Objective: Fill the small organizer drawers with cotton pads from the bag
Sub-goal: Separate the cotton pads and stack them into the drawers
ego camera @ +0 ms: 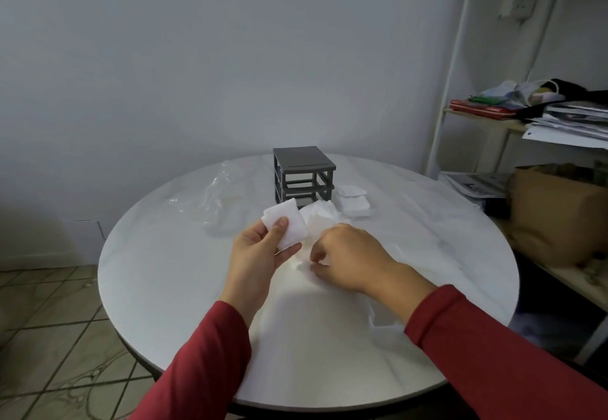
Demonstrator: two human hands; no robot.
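My left hand (260, 248) holds a small stack of square white cotton pads (289, 222) between thumb and fingers, lifted above the round white table (164, 271). My right hand (348, 258) is curled, fingers down, pinching at a loose heap of cotton pads (320, 215) in front of the organizer. The dark grey organizer frame (304, 173) stands at the far middle of the table with its drawer slots showing empty. Two white drawers (353, 201) filled with pads lie just right of it. A crumpled clear plastic bag (220, 199) lies to the left.
A white drawer-like piece (383, 321) sits on the table beside my right sleeve. A shelf unit (526, 117) with papers and a cardboard box (559, 209) stands close to the table's right edge. Tiled floor shows at the lower left.
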